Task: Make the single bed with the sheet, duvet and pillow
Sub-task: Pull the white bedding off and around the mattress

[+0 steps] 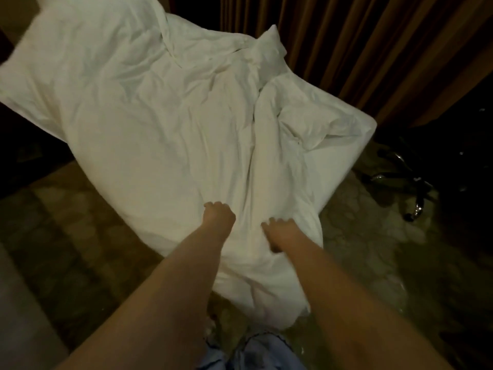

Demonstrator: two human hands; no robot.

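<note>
Both arms extend forward over a white duvet (165,124), which is bunched and creased, spread out in front of the person and hanging down toward the patterned floor (373,236) at its near end. The left hand (218,217) has its fingers curled into the fabric, gripping a fold near the duvet's lower middle. The right hand (282,233), just beside it, is likewise clenched on the cloth near the right edge; the frame is blurred there, so the finger positions are not fully clear. Brown curtains (360,49) hang behind the far end. A dark wheeled object (410,188) stands on the floor to the right, too dim to identify.
</note>
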